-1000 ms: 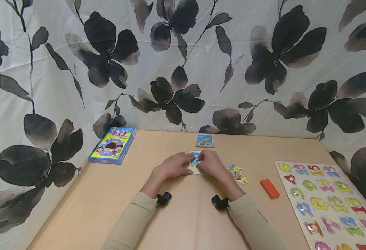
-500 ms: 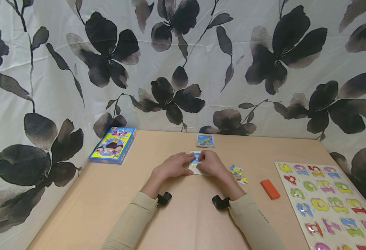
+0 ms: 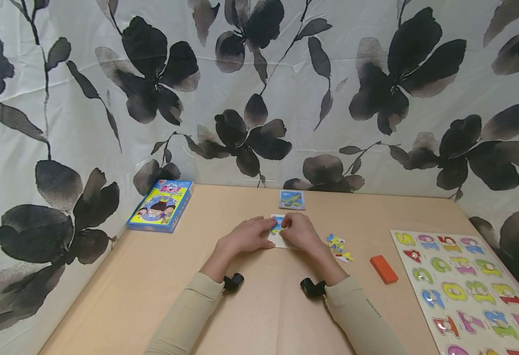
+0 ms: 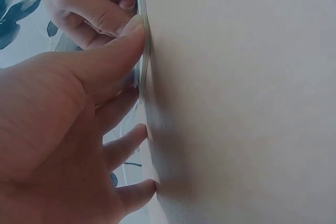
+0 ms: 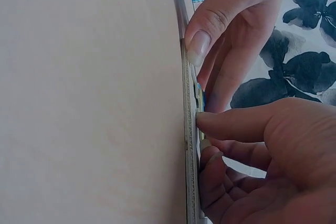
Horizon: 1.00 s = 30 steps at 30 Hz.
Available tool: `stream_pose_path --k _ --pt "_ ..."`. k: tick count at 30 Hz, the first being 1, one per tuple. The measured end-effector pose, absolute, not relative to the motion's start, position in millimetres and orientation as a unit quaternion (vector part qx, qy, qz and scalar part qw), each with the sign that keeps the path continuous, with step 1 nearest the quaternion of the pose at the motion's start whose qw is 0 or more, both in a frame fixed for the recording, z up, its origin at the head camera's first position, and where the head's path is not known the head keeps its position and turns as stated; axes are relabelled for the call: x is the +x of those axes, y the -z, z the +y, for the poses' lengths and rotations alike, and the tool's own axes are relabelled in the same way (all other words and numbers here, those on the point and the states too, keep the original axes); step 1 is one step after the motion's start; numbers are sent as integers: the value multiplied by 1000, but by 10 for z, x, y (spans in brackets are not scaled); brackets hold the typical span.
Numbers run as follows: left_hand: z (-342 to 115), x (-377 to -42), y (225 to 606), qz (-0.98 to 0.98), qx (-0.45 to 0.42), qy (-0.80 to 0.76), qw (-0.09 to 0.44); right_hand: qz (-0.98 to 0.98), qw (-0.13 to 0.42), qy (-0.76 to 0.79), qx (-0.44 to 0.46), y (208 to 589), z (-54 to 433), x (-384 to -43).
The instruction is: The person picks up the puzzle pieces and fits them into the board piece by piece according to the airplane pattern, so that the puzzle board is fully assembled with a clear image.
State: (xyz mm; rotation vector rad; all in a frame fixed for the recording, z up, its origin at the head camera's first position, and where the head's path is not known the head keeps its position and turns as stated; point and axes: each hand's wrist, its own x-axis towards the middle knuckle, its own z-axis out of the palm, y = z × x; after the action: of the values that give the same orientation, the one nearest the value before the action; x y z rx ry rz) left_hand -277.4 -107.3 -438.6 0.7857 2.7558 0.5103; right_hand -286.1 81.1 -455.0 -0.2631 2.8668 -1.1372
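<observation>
Left hand [image 3: 249,233]: as good as unmoved over the last second; thumb and outstretched fingertips touch the board, grasping nothing.
Right hand [image 3: 301,231]: scarcely shifted either; fingers bent, thumb and fingertip seemingly pinching a puzzle piece [image 5: 201,135].
Puzzle board [image 3: 277,240]: lies on the bench [image 3: 259,315] beneath both hands, blue picture above, white below. So little movement suggests a moment of fine fitting; whether the piece is seated, I cannot tell.
Loose pieces [image 3: 336,242]: just beside the right wrist; an outward sweep could scatter them.
Picture tile [image 3: 292,199]: just beyond the board, limiting forward reach.
Orange block [image 3: 384,269]: farther right, apart from the pile.
Number sheet [image 3: 456,303]: past the block, running out of view.
Box [image 3: 159,207]: well left, leaving room sideways.
Bench's far edge: close behind the tile.
Flowered cloth [image 3: 321,29]: hangs beyond that edge.
</observation>
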Motion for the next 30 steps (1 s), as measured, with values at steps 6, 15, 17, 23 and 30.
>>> stream_pose_path --k 6,15,17,23,30 --pt "-1082 -2778 4392 941 266 -177 115 930 25 356 -85 4547 807 -2862" --pt "-1066 -2771 4383 941 271 -165 118 931 34 358 -70 4549 816 -2853" --pt "-1066 -2767 4376 941 271 -163 119 931 33 358 -72 4550 815 -2854" --pt "-1069 -2760 4367 942 276 -153 119 931 26 354 -79 4556 813 -2859" --pt "-1051 -2731 4343 943 280 -140 111 937 25 344 -59 4546 804 -2862"
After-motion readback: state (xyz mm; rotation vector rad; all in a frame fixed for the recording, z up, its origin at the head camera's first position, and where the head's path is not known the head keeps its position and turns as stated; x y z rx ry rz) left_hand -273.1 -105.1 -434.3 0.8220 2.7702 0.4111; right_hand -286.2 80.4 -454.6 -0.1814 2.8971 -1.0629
